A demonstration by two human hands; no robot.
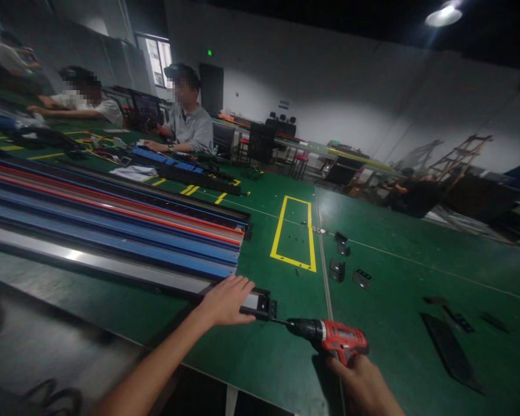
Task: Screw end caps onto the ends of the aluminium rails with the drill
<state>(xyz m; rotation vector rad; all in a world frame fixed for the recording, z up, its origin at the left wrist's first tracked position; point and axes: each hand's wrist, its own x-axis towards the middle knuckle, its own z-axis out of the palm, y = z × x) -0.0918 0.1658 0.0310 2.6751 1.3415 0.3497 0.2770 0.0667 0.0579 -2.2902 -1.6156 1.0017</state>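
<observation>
Drill clasped in the right hand at lower right of the frame points its bit leftward at the end of the long bar, nearly along its axis, which the left hand, thumb and fingers across it, holds at lower centre on the table of a dim room.

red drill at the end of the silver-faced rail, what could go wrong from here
The bit could slip off the end of the silver-faced rail, and the left hand lies close by. The rail might also twist or slide: only that hand is seen steadying it at this end. If the red drill in the right hand swings, it could perhaps knock the dark brackets beyond it.
</observation>
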